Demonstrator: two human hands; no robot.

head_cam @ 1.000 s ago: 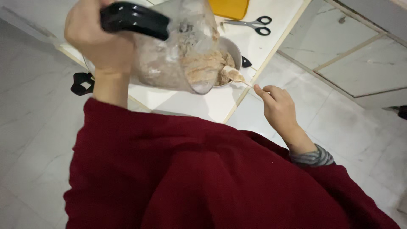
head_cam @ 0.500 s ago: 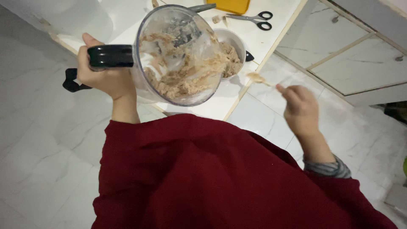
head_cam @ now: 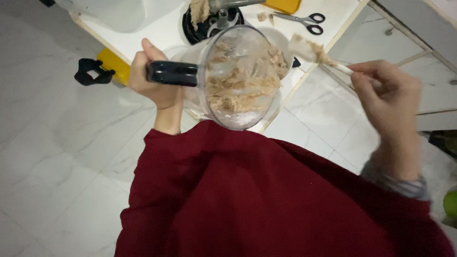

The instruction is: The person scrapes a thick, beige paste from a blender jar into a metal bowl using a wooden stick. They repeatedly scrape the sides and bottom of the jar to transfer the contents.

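Clear jug [head_cam: 240,81] — beige paste-smeared, tilted

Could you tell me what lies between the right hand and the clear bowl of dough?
In the head view, only the pale spatula, smeared with dough, spans from the right hand toward the bowl; white counter and tiled floor show beneath.

Soft, even indoor light; the right hand [head_cam: 388,95] looks motion-blurred, edges perhaps slightly warped.

I'm in a home kitchen: white surface [head_cam: 164,33], clear plastic food-processor bowl smeared with beige dough [head_cam: 240,78], black-handled scissors [head_cam: 300,19], marble-tiled floor [head_cam: 57,143].
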